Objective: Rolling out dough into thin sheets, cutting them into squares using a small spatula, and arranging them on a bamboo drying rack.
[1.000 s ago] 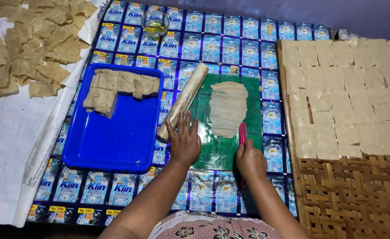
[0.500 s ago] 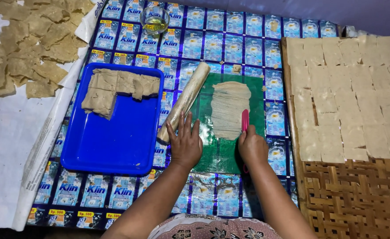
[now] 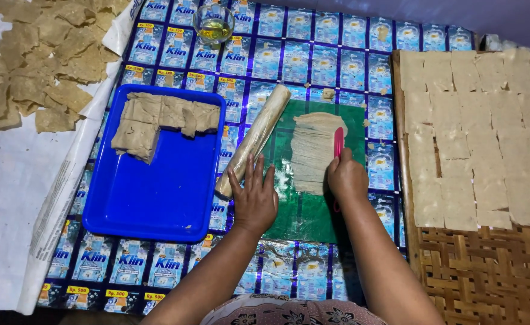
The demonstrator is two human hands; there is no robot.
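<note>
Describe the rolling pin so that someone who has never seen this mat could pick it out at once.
Start at the blue tray holding slabs of dough. Just to its right a green sheet lies on the patterned mat. The rolling pin lies slanted along that sheet's left edge, its lower end beside the left hand: the only long, pale cylinder among flat things.

Glossy blue plastic tray holding matt, doughy slabs; shiny green plastic sheet under rough flattened dough; woven bamboo mat near right; glossy sachet-print covering.
</note>
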